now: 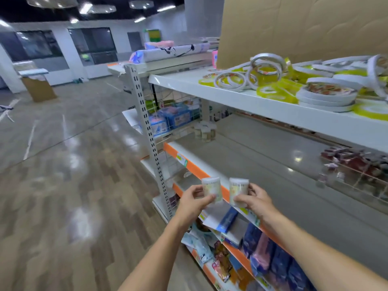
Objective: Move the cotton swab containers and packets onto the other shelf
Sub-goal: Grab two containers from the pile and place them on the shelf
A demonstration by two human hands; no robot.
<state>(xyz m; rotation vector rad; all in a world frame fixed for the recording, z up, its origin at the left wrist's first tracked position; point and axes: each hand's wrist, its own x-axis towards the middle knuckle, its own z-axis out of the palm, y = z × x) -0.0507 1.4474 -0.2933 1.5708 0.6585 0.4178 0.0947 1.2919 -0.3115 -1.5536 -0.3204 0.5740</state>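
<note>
My left hand [194, 201] grips a small clear round cotton swab container [212, 189] with a white lid. My right hand [255, 200] grips a second container [238, 191] of the same kind. Both are held upright, side by side, just in front of the orange front edge of the grey middle shelf [273, 175]. Several more cotton swab containers [205, 132] stand at the far left end of that middle shelf. Lower shelves [241, 255] below my hands hold packets, partly hidden by my arms.
The white top shelf [241, 95] carries many tape rolls [327, 93] and a big cardboard sheet [294, 28]. Red packets in a wire divider [357, 164] lie at the middle shelf's right. A perforated upright post [147, 127] stands at the shelf end. Wood-look floor [63, 185] lies to the left.
</note>
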